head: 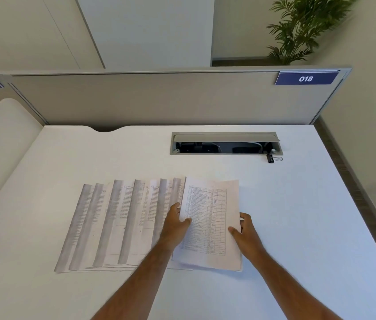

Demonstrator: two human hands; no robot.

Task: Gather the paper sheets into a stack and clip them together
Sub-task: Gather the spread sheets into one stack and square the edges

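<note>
Head view: gathering is just starting. Paper sheets [122, 222] lying fanned and overlapping, from desk [309, 215] middle toward left edge, not yet squared. Left hand [177, 225] and right hand [245, 229] pinching side edges of top sheet [212, 222] at fan's right end, thumbs on top. Binder clip [273, 158] lying untouched toward far right corner, well apart from both hands. Clipping pending.

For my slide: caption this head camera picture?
Left hand and right hand hold a printed sheet overlapping fanned pages; binder clip lies apart.

Both forearms are extended from the lower edge toward mid-frame. The top sheet [210, 204] is pinched at its left edge by the left hand [175, 225] and at its right edge by the right hand [245, 232], with thumbs laid on top.
</note>
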